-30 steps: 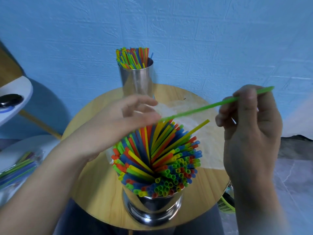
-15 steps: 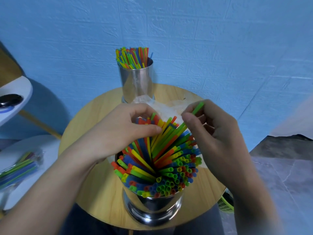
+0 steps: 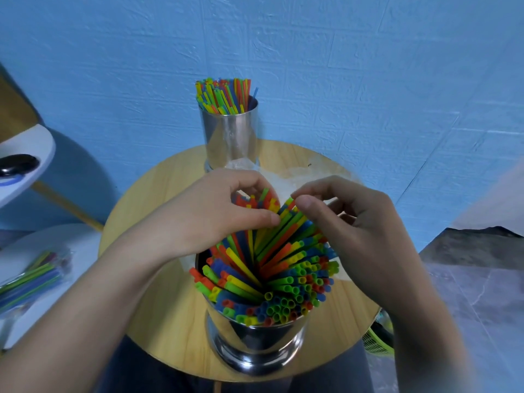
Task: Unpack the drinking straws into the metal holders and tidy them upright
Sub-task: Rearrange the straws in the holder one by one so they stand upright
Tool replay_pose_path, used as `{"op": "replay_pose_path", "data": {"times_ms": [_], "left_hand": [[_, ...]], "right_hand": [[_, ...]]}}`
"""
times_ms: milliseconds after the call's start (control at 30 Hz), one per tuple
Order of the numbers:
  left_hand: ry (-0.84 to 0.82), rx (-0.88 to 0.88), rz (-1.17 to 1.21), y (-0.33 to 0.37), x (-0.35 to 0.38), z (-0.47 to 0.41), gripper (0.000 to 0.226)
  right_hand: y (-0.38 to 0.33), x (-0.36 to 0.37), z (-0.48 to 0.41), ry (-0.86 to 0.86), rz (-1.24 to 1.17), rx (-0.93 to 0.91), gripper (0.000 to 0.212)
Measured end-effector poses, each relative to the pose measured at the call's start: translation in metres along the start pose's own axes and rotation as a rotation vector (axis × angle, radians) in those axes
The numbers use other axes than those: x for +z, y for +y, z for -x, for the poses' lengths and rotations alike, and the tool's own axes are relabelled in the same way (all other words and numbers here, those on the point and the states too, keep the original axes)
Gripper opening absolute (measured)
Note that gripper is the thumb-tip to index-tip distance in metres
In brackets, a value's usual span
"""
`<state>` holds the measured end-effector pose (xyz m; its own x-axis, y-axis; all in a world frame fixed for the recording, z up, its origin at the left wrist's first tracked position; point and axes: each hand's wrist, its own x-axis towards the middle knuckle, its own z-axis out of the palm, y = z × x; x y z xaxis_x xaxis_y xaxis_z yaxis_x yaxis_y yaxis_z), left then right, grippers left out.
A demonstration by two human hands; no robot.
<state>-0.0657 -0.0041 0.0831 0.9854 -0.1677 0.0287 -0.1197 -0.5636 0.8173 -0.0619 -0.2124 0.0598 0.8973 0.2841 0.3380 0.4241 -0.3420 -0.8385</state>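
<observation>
— Where have the straws got to?

— Most of them are in the near holder (image 3: 255, 344), the steel cup at the front edge of the round wooden worktop (image 3: 158, 307). The straws (image 3: 272, 273) in it are red, blue, yellow and green, and they fan out. The front ones stand roughly upright with their open ends facing up at us. The back ones lean away toward the blue wall (image 3: 368, 80).

— And the hands?

— Both are over the back of that bunch. The left hand (image 3: 215, 211) reaches in from the left. Its fingers (image 3: 246, 180) are curled over the tips of the leaning straws and the thumb presses on their near side, so it is grasping a cluster of them. The right hand (image 3: 354, 231) comes in from the right. Its thumb and forefinger pinch the top of a green straw (image 3: 279, 222), whose lower part runs down among the others in the cup. Its other fingers are loosely bent behind.

— Is there a second cup?

— Yes, the far holder (image 3: 231, 134) stands at the back of the worktop near the wall, apart from both hands. It is packed with straws standing fairly upright, and one blue straw tips off to the right.

— Anything else about?

— A crumpled clear wrapper (image 3: 297, 177) lies on the worktop between the two holders, partly hidden by the hands. Off to the left, a clear packet (image 3: 31, 279) of straws lies flat on a lower white surface (image 3: 71, 245). A green basket (image 3: 380, 341) shows under the worktop's right edge.
</observation>
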Motion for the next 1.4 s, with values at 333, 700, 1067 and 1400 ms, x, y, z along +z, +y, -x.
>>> {"op": "replay_pose_path", "data": {"times_ms": [333,700,1067,1400], "left_hand": [[0.023,0.108,0.031,0.001,-0.002,-0.003,0.008],[0.048,0.227,0.148,0.006,0.001,-0.003,0.008],[0.179,0.301,0.235,0.019,0.009,0.011,0.016],[0.159,0.296,-0.032,0.014,-0.002,0.016,0.021]], "right_hand": [[0.002,0.001,0.002,-0.011,-0.014,-0.016,0.014],[0.001,-0.001,0.0,-0.025,-0.082,-0.031,0.005],[-0.005,0.006,0.0,-0.041,-0.061,-0.071,0.005],[-0.007,0.007,0.001,-0.009,-0.075,-0.057,0.014]]}}
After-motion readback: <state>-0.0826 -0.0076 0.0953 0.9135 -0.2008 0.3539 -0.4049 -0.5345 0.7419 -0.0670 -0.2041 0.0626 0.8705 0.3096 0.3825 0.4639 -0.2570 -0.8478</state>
